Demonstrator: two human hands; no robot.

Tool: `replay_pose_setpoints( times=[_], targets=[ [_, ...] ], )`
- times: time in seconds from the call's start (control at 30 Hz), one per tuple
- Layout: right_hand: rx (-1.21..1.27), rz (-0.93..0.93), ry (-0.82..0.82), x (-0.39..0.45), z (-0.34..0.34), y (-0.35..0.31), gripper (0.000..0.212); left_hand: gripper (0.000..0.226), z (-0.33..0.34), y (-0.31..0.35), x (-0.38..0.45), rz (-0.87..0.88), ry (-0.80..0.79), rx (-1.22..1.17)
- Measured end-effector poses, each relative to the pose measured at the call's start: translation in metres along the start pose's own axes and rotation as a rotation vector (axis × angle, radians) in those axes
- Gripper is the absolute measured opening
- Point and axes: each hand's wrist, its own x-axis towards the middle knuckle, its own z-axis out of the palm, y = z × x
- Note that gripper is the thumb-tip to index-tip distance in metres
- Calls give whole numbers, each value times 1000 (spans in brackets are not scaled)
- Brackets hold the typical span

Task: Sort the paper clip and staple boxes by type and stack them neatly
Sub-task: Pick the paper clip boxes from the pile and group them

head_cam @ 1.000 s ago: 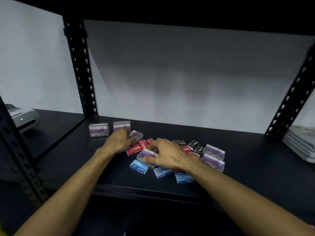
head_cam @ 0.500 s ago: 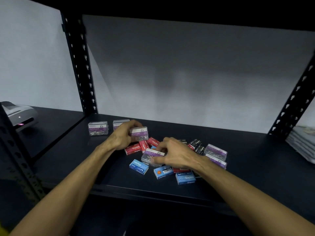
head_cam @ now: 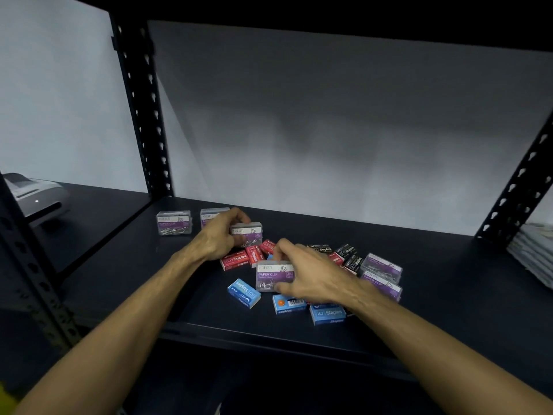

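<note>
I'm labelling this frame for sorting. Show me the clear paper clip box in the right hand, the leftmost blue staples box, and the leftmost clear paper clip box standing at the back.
Clear paper clip box in right hand (head_cam: 273,275): head view, purple label.
Leftmost blue staples box (head_cam: 244,293): head view, top face.
Leftmost clear paper clip box at back (head_cam: 174,223): head view, front label.

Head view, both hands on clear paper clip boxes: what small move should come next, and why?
Probably the left hand carries its paper clip box back-left and sets it by the two paper clip boxes already standing apart near the shelf's rear. Those look like the started group, while the right hand grips another one amid the mixed staple boxes.
</note>
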Motion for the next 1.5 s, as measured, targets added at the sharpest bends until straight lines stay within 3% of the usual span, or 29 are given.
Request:
replay_pose_setpoints(
  times=[0.2,0.9,1.5],
  targets=[
    [10,-26,-25,-1,-1,-1,48,26,-8,-5,-4,18,-47,-4],
    [156,-94,106,79,-10,-24,42,28,-85,-63,-59,-43,100,3],
    [195,-97,26,139,28,-45,39,30,-88,-91,-67,-36,146,-61]
  ],
)
